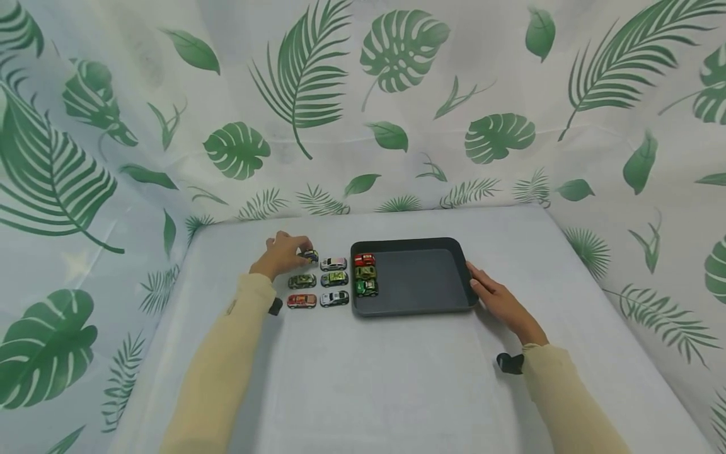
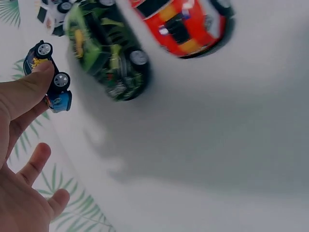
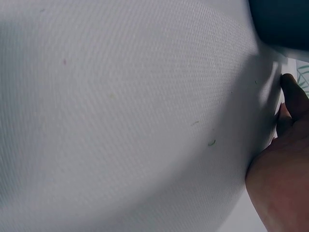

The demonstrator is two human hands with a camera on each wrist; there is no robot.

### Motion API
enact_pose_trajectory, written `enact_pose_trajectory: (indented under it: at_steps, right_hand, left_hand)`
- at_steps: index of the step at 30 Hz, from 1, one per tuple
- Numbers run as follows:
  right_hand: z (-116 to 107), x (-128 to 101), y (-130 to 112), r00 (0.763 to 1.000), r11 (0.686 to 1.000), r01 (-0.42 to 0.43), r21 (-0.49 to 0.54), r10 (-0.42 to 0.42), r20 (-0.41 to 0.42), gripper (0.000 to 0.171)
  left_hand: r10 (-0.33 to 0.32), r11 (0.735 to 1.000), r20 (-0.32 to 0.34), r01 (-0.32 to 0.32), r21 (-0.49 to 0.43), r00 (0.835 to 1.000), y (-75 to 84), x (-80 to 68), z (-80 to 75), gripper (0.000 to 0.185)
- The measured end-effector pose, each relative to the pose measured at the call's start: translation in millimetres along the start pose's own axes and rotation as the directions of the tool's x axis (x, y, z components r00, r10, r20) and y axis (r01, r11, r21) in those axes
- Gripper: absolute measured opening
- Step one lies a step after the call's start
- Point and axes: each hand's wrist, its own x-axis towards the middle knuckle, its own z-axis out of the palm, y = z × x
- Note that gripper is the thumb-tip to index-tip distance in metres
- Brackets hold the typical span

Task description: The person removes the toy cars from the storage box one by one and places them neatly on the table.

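Observation:
My left hand (image 1: 282,253) pinches a dark blue toy car (image 2: 48,77) between thumb and fingers, at the back of the left column of cars. In the left wrist view the car is tipped on its side and the other fingers spread away from it. Below it in that column are a green camouflage toy car (image 1: 302,281) and a red-orange toy car (image 1: 302,301). My right hand (image 1: 501,302) rests at the right rim of a dark grey tray (image 1: 420,309), fingers extended along its side. Three toy cars, red (image 1: 365,259), olive (image 1: 365,272) and green (image 1: 367,288), line the tray's left end.
Between the left column and the tray stands another column: a white-pink toy car (image 1: 333,264), a yellow-green toy car (image 1: 334,279) and a silver toy car (image 1: 334,298). A white cloth covers the table (image 1: 397,378). Leaf-printed curtains (image 1: 317,94) hang behind and at both sides.

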Motion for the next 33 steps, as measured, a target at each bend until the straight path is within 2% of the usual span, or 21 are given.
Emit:
enact_pose_trajectory:
  at_steps: [6,16,25,29,33]
  right_hand:
    - [-0.7,-0.7,-1.6,1.0,1.0,0.011,-0.005,-0.011,0.007,0.063]
    - [-0.6,-0.5,1.4,1.0,1.0,0.019,-0.009,-0.018,0.02,0.063]
    - [0.6,-1.5,5.8,1.0,1.0,0.018,-0.003,-0.018,0.015,0.063]
    - [0.7,-2.3,4.3,0.999,0.999,0.03,0.026,-0.031,0.022,0.062]
    - [-0.7,-1.9,3.2,0.999,0.999,0.034,0.037,-0.035,0.017,0.062]
  left_hand:
    - [-0.059,0.998,0.036,0.059,0.002,0.998,-3.5,-3.7,7.4,0.031]
    - [-0.081,0.997,0.057,0.08,0.019,0.995,-0.7,-5.8,9.7,0.035]
    - [-0.065,0.998,0.07,0.064,0.018,0.995,-0.7,-7.4,10.5,0.039]
    - [-0.03,1.0,0.076,0.029,0.011,0.997,-3.2,-6.0,9.2,0.046]
    - [0.011,1.0,0.043,-0.01,-0.017,0.999,-0.4,-2.9,2.2,0.051]
